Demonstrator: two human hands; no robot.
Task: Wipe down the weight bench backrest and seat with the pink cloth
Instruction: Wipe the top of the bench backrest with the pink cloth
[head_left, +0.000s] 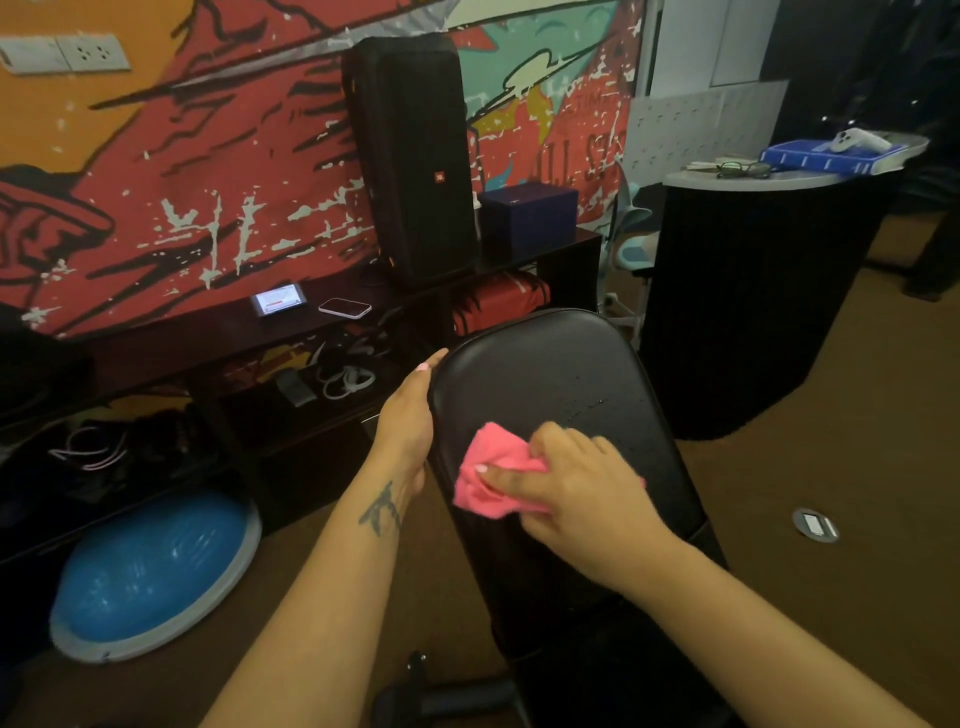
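Right now the right hand (582, 488) presses a bunched pink cloth (493, 475) flat against the black backrest (550, 374) of the weight bench, its grip closed over the fabric with the thumb lying across the crumpled folds. The cloth sits on the lower left part of the padded surface, and small wet specks glint on the pad just above the knuckles. Over on the other side, the left hand (410, 421) grips the backrest's left edge, fingers wrapped behind it and out of sight, thumb running up along the rim. A dark tattoo marks that wrist. Behind the bench, a tall black speaker (410, 161) stands on a low dark shelf (218, 338) and shows a small red JBL badge. The painted wall carries letters reading roughly "ALL S", partly cut off. A blue balance dome (150, 577) lies on the floor at the left.
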